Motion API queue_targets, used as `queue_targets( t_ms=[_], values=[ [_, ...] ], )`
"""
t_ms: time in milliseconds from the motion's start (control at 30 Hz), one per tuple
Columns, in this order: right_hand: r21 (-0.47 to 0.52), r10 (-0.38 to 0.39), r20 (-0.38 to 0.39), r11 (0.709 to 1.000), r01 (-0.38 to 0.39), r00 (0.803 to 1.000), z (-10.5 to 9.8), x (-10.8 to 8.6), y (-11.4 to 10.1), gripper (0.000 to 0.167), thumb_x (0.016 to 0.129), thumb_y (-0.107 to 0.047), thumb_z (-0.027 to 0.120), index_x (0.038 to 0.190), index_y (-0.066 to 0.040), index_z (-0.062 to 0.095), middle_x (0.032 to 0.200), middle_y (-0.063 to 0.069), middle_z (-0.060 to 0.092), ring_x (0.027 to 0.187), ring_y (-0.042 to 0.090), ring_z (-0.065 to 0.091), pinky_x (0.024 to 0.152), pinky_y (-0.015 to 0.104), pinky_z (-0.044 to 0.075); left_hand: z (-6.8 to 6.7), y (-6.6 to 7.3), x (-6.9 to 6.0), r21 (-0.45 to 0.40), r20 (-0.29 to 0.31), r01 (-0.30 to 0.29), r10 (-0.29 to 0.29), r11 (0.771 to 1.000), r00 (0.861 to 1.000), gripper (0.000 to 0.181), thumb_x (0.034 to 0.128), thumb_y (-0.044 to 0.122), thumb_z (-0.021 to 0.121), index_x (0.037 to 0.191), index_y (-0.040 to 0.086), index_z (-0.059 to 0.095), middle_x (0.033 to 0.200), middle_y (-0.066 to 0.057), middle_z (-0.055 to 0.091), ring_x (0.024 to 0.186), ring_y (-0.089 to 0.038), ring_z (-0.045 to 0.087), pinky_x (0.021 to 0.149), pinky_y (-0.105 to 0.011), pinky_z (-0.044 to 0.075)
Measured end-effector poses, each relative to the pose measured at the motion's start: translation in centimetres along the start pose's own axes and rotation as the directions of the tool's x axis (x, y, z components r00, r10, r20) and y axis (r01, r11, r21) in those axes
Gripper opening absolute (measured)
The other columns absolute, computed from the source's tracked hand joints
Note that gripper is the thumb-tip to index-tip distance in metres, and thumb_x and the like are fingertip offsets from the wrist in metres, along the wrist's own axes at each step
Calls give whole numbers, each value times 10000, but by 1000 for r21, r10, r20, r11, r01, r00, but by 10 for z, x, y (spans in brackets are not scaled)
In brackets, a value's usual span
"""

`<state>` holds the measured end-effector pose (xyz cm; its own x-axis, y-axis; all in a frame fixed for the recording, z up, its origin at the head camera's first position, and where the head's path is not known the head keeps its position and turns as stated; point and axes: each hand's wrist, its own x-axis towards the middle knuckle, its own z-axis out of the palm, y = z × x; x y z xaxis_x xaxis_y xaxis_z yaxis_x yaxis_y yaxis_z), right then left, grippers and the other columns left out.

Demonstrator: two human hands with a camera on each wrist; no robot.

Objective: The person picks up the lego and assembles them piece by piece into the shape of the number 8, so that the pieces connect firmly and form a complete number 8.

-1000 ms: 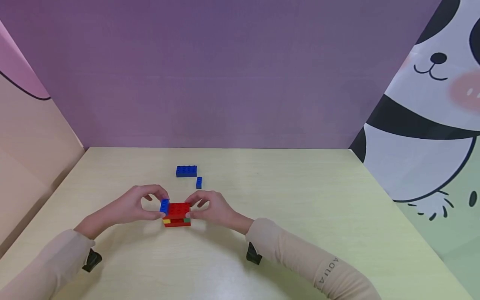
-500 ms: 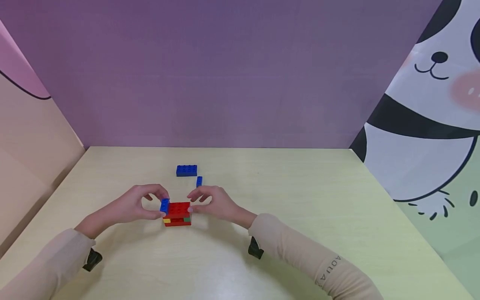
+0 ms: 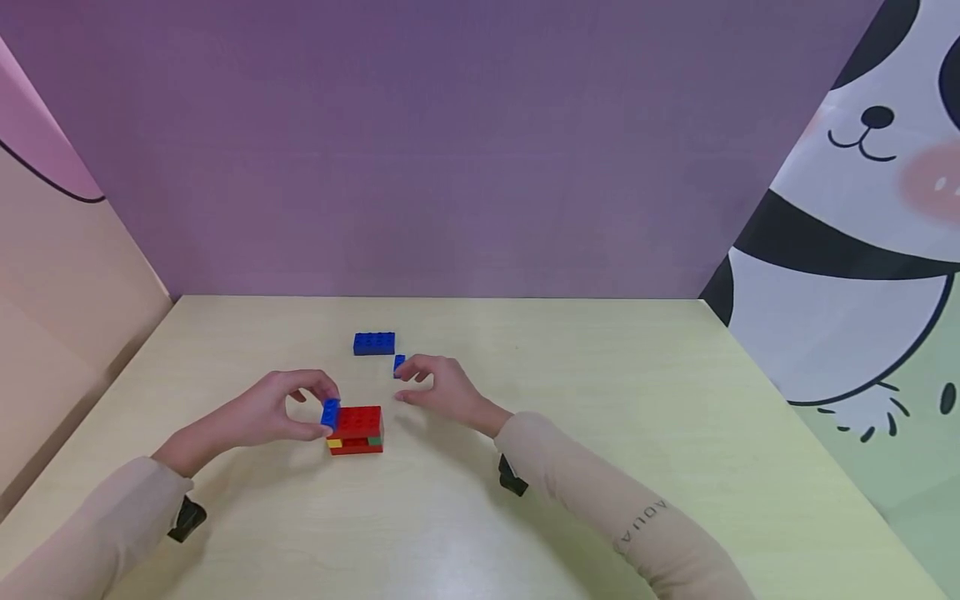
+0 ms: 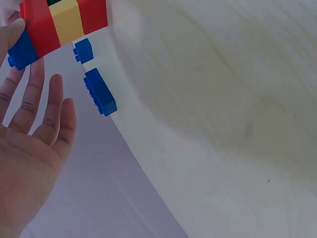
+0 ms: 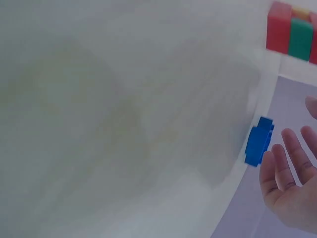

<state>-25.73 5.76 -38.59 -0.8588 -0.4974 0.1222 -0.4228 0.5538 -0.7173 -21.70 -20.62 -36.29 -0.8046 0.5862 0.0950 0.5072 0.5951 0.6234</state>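
Observation:
My left hand [image 3: 258,412] pinches a small blue toy brick [image 3: 330,412] between thumb and fingers. That brick sits on the left end of a brick stack [image 3: 358,422], which has red bricks above and below with yellow and green ones between. The left wrist view shows the thumb on the blue brick [image 4: 24,51] at the stack's end. My right hand [image 3: 450,392] is apart from the stack, thumb and fingers spread with a gap. Its fingertips are beside a second small blue brick [image 3: 399,365], partly hidden by them; whether they touch it I cannot tell.
A longer blue brick [image 3: 374,343] lies farther back on the pale wooden table [image 3: 562,375]. Behind the table's far edge rises a purple panel [image 3: 435,167]. A panda picture [image 3: 847,250] covers the right side wall.
My right hand has let go of the stack's right end and moved right and away from me to the small blue brick. The left hand has stayed on its brick.

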Motion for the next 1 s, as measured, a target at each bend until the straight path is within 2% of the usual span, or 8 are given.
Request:
queue_targets(
  t_ms=[200,333,633,1000],
  values=[
    [-21,16,-42,1000,-17,999,-3,13,7,303,814,-154,685,1093,-57,614,1078,85,639,990,250,583,854,350,489,0,1,0,8,-1,-1,1,1000,1000,403,716,292,771,1037,140,581,958,68,613,947,-166,558,798,-435,470],
    [-30,15,-55,999,-17,998,-6,20,11,318,816,-134,680,1113,-49,606,1102,97,633,1007,252,578,868,355,481,1,1,1,8,-2,-1,1,1000,1000,400,712,289,774,1035,154,581,960,69,612,948,-157,555,798,-432,468],
    [-61,49,-45,997,-51,998,-7,35,16,368,801,-118,690,1150,-59,586,1133,94,615,1033,250,561,886,342,474,0,1,1,13,-2,8,-8,1000,1000,406,702,286,782,1032,163,580,962,64,611,952,-165,554,797,-438,468],
    [-169,93,1,981,-92,996,-3,47,19,407,787,-159,714,1163,-78,582,1133,82,611,1006,230,555,885,310,469,-1,2,0,9,3,16,-17,1000,1000,419,702,283,782,1039,130,585,957,64,612,954,-165,551,803,-444,465]
  ],
)
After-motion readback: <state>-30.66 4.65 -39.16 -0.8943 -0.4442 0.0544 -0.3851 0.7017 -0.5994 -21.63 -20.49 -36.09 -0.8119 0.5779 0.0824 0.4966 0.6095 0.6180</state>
